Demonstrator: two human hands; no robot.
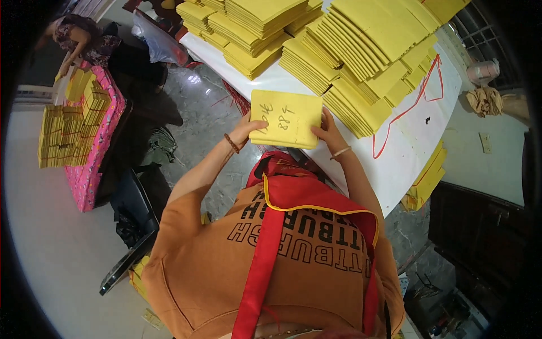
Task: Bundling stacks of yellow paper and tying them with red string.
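My left hand and right hand grasp the yellow stack at its nine and three o'clock edges, twelve o'clock from me; uneven pressure could slide sheets out; bumping the piles at one o'clock might topple them.

Likely a small paper-goods workroom: flat yellow stacks pile up on a white surface beside a loose red tie, and at far left another person works by a pink-covered surface bearing yellow bundles.
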